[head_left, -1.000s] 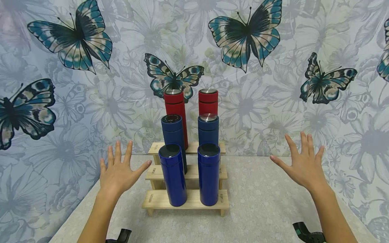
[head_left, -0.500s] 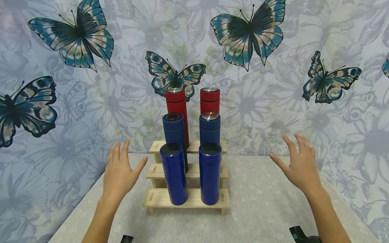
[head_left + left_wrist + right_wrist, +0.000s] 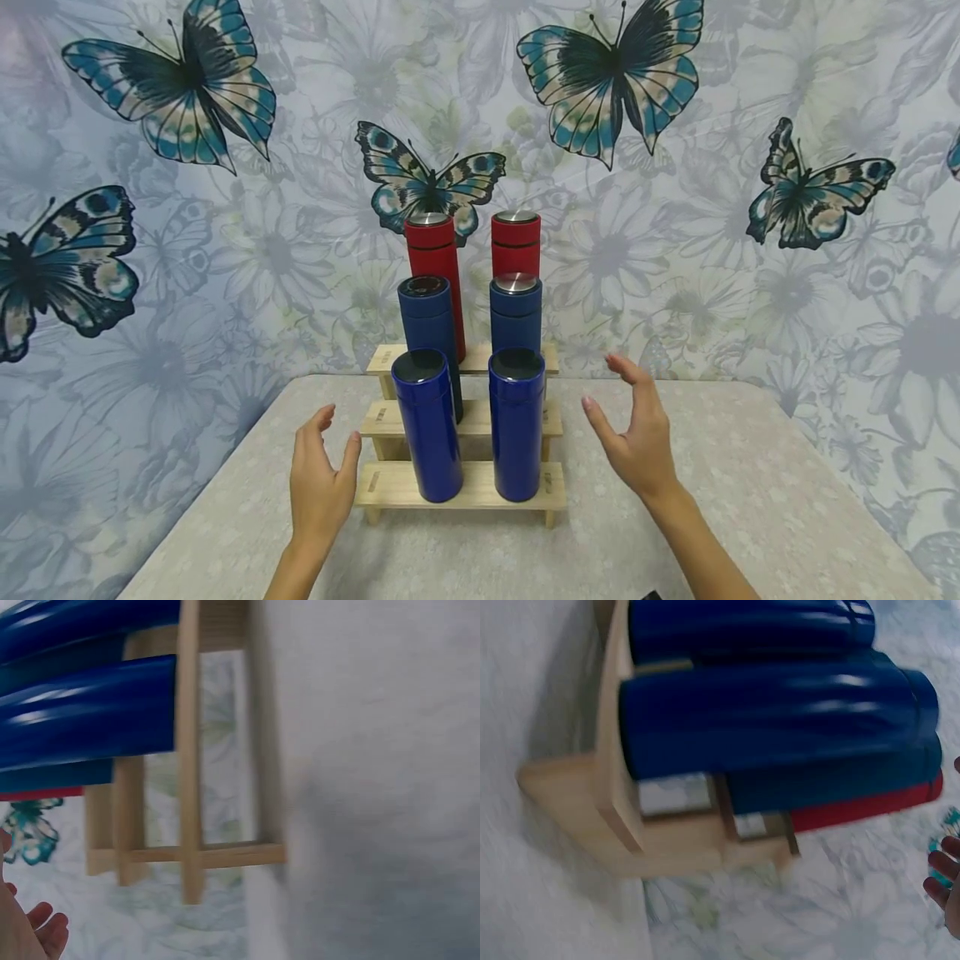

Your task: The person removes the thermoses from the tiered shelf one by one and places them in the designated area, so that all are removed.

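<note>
Holding nothing with left hand [image 3: 318,487]: out at left of stand [image 3: 386,487], loosely curved, with thumb apart. Holding nothing with right hand [image 3: 641,446] either: same loose curve, out at right, apart from stand. Between both hands, upright on lowest step [image 3: 477,487]: left bottle [image 3: 429,433] and right bottle [image 3: 517,437], glossy blue, touching neither hand. Behind, on middle step [image 3: 476,419]: two duller blue bottles [image 3: 515,321], partly hidden. Farthest, on top step [image 3: 477,361]: two red bottles [image 3: 433,260].

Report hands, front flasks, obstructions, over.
Left hand, right hand: empty, flanking stepped wooden stand. Two glossy blue flasks upright on lowest step, untouched. No obstacle seen between.
</note>
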### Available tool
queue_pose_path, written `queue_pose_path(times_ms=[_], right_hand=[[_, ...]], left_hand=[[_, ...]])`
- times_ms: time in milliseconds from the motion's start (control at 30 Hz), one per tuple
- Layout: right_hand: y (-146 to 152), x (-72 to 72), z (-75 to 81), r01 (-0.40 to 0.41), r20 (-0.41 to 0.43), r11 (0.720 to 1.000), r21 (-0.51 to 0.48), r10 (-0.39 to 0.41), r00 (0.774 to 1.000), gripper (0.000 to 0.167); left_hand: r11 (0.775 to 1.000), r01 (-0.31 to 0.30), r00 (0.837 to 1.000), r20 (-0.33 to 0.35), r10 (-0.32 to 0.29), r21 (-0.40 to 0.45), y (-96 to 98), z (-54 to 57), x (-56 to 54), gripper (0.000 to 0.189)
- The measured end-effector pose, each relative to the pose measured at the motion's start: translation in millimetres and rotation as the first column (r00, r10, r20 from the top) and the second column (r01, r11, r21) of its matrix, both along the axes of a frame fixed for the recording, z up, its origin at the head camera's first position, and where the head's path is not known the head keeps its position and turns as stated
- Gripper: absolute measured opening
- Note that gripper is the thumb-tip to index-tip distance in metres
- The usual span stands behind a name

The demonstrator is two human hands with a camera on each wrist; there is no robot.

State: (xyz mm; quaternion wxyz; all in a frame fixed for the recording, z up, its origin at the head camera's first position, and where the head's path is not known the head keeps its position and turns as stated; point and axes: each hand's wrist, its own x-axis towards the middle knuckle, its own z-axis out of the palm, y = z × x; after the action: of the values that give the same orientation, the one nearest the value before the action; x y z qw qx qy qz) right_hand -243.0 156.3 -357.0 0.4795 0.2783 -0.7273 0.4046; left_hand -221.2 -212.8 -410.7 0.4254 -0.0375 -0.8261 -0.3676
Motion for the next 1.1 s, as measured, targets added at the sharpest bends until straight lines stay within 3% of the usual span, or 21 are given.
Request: queue_pose_path(times_ms=[233, 433, 700, 933, 1000, 1100], right_hand=[[-43.6, 4.2, -18.2, -0.19, 0.038, 0.982, -0.01, 0.19, 0.981, 0.068], [-65.4, 4.6, -41.8, -0.235, 0.163, 0.972, -0.015, 0.234, 0.959, 0.09], [-77.2, 2.7, -61.8, -0.185, 0.276, 0.982, -0.028, 0.185, 0.943, 0.107], [-80.1, -0.9, -71.0, -0.149, 0.253, 0.989, -0.017, 0.148, 0.956, 0.107], [-80.7, -2.1, -71.9, -0.139, 0.234, 0.99, -0.006, 0.136, 0.963, 0.107], [-82.0, -2.5, -71.9, -0.149, 0.239, 0.989, -0.007, 0.146, 0.96, 0.106]], left_hand=[[0.998, 0.056, 0.996, 0.062, -0.058, 0.03, -11.8, -37.2, -2.9, 0.046], [0.987, 0.143, 0.977, 0.151, -0.153, 0.075, -21.6, -63.8, -6.9, 0.049], [0.955, 0.275, 0.919, 0.26, -0.296, 0.114, -22.0, -83.8, -10.1, 0.054], [0.905, 0.369, 0.836, 0.35, -0.423, 0.21, -9.7, -68.1, 3.4, 0.065], [0.904, 0.374, 0.822, 0.378, -0.426, 0.207, -11.1, -73.3, 1.6, 0.067], [0.907, 0.371, 0.817, 0.395, -0.42, 0.197, -17.1, -88.2, -4.6, 0.068]])
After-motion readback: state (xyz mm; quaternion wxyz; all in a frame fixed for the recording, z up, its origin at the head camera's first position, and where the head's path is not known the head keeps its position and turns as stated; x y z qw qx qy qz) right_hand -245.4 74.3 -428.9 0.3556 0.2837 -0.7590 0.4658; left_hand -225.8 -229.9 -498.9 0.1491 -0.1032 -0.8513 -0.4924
